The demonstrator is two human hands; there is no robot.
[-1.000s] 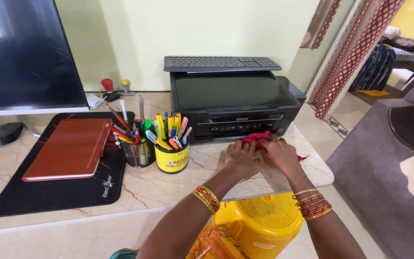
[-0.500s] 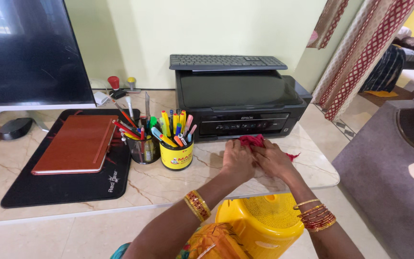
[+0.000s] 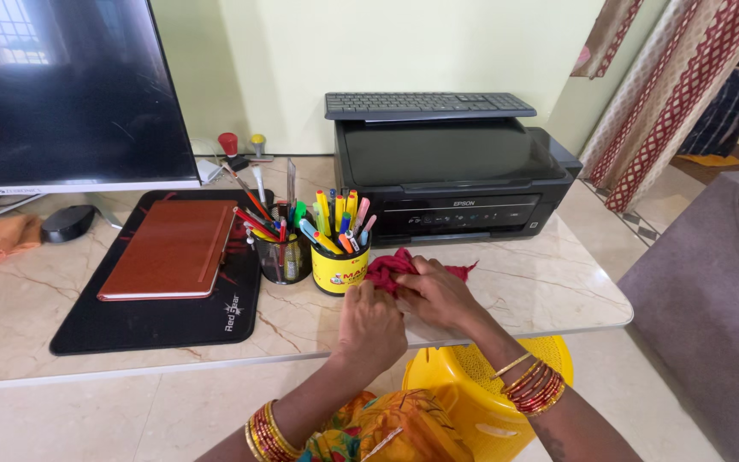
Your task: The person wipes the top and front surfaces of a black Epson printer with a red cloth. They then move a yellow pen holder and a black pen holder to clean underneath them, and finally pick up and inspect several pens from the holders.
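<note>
Marble desk (image 3: 540, 291): our left hand (image 3: 371, 323) and right hand (image 3: 440, 295) both pinch the red cloth (image 3: 393, 265), bunched before the printer (image 3: 455, 184) (beside the yellow cup (image 3: 339, 272)). Step in hand looks like gathering; smooth wiping calls for flatter folds.

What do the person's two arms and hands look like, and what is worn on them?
Both forearms are bare, with no sleeves showing. The left hand has a stack of red and gold bangles on its wrist. The right hand has a similar stack of thin red and gold bangles. No gloves are worn; whether there are rings cannot be told.
</note>
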